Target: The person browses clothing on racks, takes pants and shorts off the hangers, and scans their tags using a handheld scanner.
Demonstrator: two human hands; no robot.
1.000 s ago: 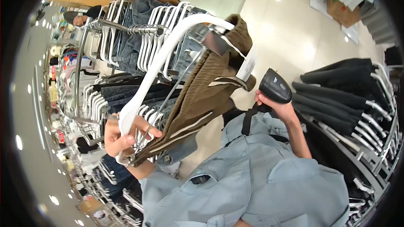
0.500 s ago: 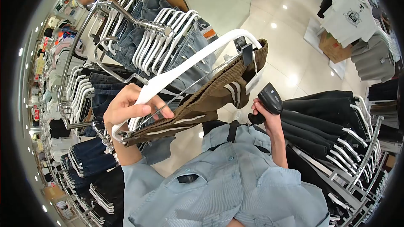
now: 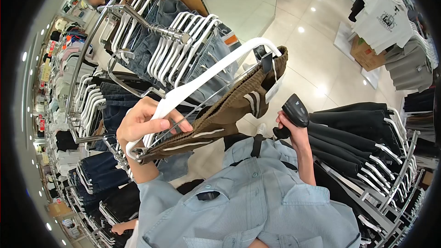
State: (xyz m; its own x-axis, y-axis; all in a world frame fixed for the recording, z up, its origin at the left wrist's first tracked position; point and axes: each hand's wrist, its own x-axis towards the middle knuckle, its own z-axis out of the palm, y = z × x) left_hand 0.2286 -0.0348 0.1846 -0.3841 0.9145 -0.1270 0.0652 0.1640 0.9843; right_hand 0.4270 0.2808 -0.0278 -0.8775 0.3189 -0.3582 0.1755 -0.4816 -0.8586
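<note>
My left hand (image 3: 149,121) grips a white clothes hanger (image 3: 202,80) near its lower left end, with fingers reaching over the bar. Clipped along that hanger are brown trousers or shorts (image 3: 225,105) with an elastic waist and white drawstrings; their lower part is mostly hidden. A white paper tag (image 3: 274,91) dangles at the right end of the waistband. Closed around the handle of a black handheld barcode scanner (image 3: 295,111) is my right hand (image 3: 290,126), to the right of the garment and below the tag. The scanner's head is a short distance from the tag.
A chrome rack (image 3: 151,26) of jeans on white hangers stands ahead on the left. Black garments (image 3: 353,131) hang on a rack at my right. Further off are white T-shirts (image 3: 385,20) and a cardboard box (image 3: 366,54). Another person's arm (image 3: 124,227) shows at lower left.
The hanger's right end has dipped slightly and shifted left, while its left end has moved a little right. Another person's arm has appeared at lower left. My right hand stays nearly still.
</note>
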